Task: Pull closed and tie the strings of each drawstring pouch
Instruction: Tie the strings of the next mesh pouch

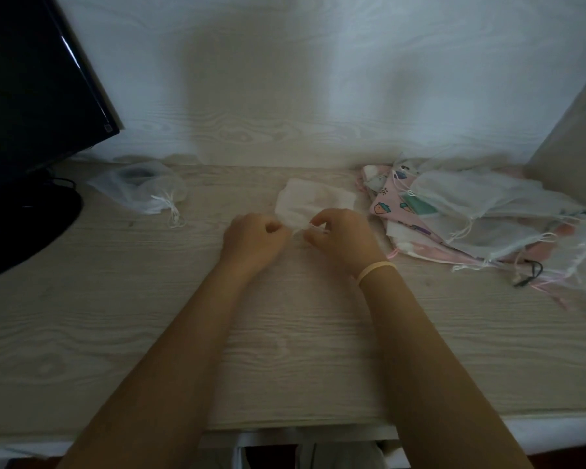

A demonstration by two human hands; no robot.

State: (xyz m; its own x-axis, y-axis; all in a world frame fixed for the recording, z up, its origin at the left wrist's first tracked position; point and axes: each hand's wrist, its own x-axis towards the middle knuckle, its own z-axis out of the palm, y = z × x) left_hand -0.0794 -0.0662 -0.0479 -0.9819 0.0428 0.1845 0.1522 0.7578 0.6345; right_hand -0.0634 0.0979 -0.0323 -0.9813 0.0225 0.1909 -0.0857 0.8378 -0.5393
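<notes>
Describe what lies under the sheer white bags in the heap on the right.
Under the sheer bags lie a pink printed pouch and some white fabric. How many more pouches sit beneath is hidden by the layers.

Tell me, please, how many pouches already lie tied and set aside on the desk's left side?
1: a sheer tied pouch beside the monitor. Another sits between both hands; the right-hand pile may hide more.
</notes>
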